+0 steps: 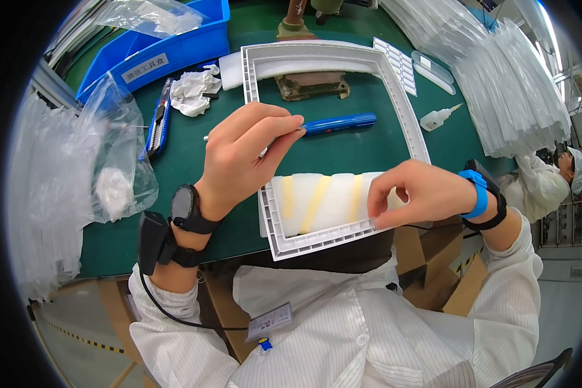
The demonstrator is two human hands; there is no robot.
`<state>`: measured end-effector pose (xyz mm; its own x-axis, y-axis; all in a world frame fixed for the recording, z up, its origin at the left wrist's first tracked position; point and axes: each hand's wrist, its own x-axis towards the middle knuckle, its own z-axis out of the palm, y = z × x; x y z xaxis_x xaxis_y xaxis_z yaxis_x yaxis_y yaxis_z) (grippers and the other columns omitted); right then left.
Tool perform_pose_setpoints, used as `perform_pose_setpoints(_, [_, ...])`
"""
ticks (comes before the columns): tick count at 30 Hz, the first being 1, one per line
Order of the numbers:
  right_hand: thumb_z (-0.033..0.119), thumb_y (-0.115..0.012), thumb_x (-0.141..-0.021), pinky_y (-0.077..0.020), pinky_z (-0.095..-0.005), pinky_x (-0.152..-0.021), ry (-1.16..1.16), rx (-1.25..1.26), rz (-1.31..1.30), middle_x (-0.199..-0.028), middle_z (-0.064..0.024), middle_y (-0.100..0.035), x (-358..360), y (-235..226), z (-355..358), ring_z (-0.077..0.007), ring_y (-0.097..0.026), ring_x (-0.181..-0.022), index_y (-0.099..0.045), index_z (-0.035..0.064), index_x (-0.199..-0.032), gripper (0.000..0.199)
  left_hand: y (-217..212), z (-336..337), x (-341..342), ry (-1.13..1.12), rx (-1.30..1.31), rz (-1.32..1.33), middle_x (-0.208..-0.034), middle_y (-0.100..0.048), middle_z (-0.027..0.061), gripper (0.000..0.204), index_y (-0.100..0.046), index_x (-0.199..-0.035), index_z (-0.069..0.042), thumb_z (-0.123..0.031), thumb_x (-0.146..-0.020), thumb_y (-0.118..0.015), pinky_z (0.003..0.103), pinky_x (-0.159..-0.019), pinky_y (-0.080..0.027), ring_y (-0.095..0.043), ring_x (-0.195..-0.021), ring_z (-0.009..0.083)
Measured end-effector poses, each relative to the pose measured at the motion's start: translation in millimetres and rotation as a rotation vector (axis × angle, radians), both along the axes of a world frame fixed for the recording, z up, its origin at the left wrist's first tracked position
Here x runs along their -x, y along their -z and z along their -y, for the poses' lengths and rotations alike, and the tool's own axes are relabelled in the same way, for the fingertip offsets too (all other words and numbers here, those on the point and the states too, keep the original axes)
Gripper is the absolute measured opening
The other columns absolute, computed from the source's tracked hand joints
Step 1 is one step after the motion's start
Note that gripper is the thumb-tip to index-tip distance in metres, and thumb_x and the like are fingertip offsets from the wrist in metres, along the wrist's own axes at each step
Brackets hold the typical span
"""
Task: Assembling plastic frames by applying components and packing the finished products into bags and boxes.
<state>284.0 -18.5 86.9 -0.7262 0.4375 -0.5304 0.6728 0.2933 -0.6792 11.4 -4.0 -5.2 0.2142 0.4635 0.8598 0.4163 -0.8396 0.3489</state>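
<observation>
A white rectangular plastic frame (pixel 343 58) lies on the green table, its near edge toward me. In that near side sits a white foam strip (pixel 323 202) crossed by three yellowish tape bands. My right hand (pixel 412 192) presses on the right end of the foam strip, fingers pinched on it. Above the frame's left side, my left hand (pixel 242 152) holds a blue pen-shaped tool (pixel 337 121), gripping it at its near end with the blue body pointing right.
A blue bin (pixel 168 48) stands at the back left. Beside it lie a blue utility knife (pixel 158 123) and a crumpled white cloth (pixel 194 90). Clear plastic bags (pixel 77 168) pile at left, white strips (pixel 517 97) at right, a small glue bottle (pixel 438 118) nearby. Another person (pixel 549 178) sits far right.
</observation>
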Motion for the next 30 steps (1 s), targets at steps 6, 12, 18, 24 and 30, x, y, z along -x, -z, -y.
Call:
perform_pose_setpoints(6, [0.013,-0.064,-0.095,-0.0521,-0.0236,-0.074,0.465,0.008,-0.456,-0.099,-0.0057,-0.071,29,17,-6,-0.0124,-0.067,-0.090,-0.069,-0.0026,-0.110,0.022,-11,10,-7,0.054,-0.045,-0.020,-0.085,-0.067,0.0081,0.021,-0.071,-0.091,-0.004,0.000,-0.072,-0.079,0.032,-0.059,-0.052,-0.065,-0.071,0.0239])
perform_pose_setpoints(12, [0.021,-0.066,-0.094,-0.0540,-0.0239,-0.066,0.537,0.060,-0.520,-0.089,-0.0061,-0.072,53,22,-16,-0.0115,-0.068,-0.080,-0.072,-0.0013,-0.102,0.025,-9,11,-6,0.034,-0.027,-0.043,-0.083,-0.067,0.0052,0.021,-0.073,-0.093,-0.006,-0.001,-0.074,-0.078,0.031,-0.057,-0.050,-0.065,-0.069,0.0207])
perform_pose_setpoints(18, [0.020,-0.066,-0.094,-0.0572,-0.0260,-0.068,0.571,0.064,-0.556,-0.094,-0.0070,-0.072,59,18,-18,-0.0148,-0.071,-0.087,-0.071,-0.0006,-0.105,0.024,-7,14,-7,-0.001,0.005,-0.015,-0.086,-0.069,0.0070,0.022,-0.075,-0.094,-0.004,0.002,-0.073,-0.081,0.026,-0.053,-0.051,-0.065,-0.068,0.0178])
perform_pose_setpoints(24, [0.015,-0.064,-0.094,-0.0580,-0.0266,-0.073,0.583,0.142,-0.603,-0.096,-0.0095,-0.072,60,20,-20,-0.0164,-0.072,-0.088,-0.070,-0.0035,-0.105,0.022,-5,14,-7,0.004,-0.006,-0.042,-0.087,-0.068,0.0082,0.022,-0.074,-0.093,-0.002,0.002,-0.073,-0.081,0.026,-0.053,-0.052,-0.065,-0.068,0.0188])
perform_pose_setpoints(30, [0.007,-0.061,-0.091,-0.0584,-0.0273,-0.076,0.603,0.159,-0.693,-0.091,-0.0109,-0.071,68,21,-19,-0.0168,-0.072,-0.085,-0.067,-0.0059,-0.098,0.016,-13,19,-9,-0.010,-0.080,-0.041,-0.088,-0.065,0.0115,0.025,-0.070,-0.094,0.002,0.007,-0.071,-0.078,0.032,-0.058,-0.052,-0.064,-0.070,0.0257])
